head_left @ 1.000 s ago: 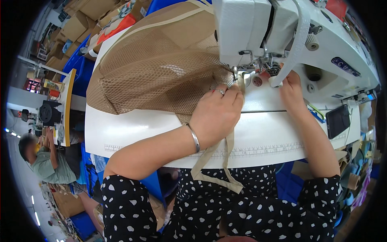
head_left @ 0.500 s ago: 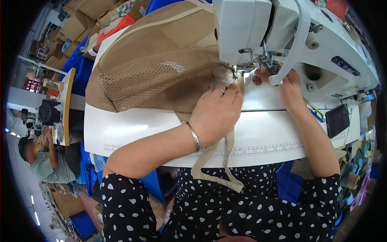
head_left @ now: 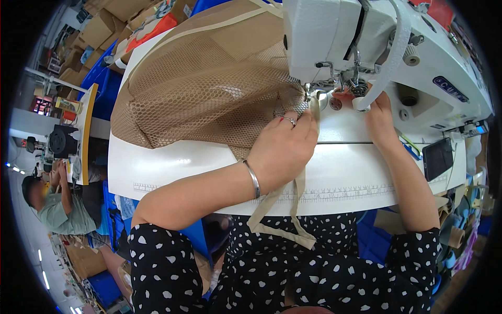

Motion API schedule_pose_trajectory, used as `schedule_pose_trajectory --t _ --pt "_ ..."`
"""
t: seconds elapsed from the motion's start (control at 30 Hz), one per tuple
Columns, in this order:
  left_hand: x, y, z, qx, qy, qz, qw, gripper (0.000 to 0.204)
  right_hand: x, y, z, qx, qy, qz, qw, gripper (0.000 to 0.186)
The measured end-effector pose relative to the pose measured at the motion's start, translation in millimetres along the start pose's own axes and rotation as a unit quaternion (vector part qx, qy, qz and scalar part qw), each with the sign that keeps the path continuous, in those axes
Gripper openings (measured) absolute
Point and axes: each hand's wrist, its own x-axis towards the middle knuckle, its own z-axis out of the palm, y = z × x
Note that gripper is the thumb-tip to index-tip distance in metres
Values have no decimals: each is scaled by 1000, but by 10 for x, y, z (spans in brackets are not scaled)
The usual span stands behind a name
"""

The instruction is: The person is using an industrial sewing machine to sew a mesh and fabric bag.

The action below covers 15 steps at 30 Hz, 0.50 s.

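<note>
Brown mesh fabric (head_left: pixel 193 99) with a cream binding lies spread over the white sewing table, its right edge running under the presser foot (head_left: pixel 309 93) of a white sewing machine (head_left: pixel 321 42). My left hand (head_left: pixel 285 144), with a ring and a silver bangle, presses and pinches the mesh edge just in front of the foot. A beige tape (head_left: pixel 293 209) trails from beneath this hand over the table's front edge. To the right of the needle, my right hand (head_left: pixel 381 118) reaches in beside the machine's white hose (head_left: pixel 392 68); its fingertips are hidden behind machine parts.
A phone (head_left: pixel 437 159) and blue-handled snips (head_left: pixel 411 148) lie on the table at the right. A printed ruler (head_left: pixel 345 193) runs along the front edge. At left stand blue bins (head_left: pixel 104 89), cardboard boxes (head_left: pixel 110 34) and a seated person (head_left: pixel 68 209) at another table.
The view has shifted slightly, so the machine sits a little further right. My left hand stays on the mesh close to the foot, and my right hand remains beside the machine.
</note>
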Motion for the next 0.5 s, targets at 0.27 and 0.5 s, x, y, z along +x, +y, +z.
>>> schedule_pose_trajectory --t 0.27,0.5 --pt "1 6 -27 -9 -5 3 1000 40 -36 -15 43 16 27 5 1000 57" --pt "-11 15 -40 -20 -8 -4 1000 40 62 152 -42 -118 -29 -22 992 35"
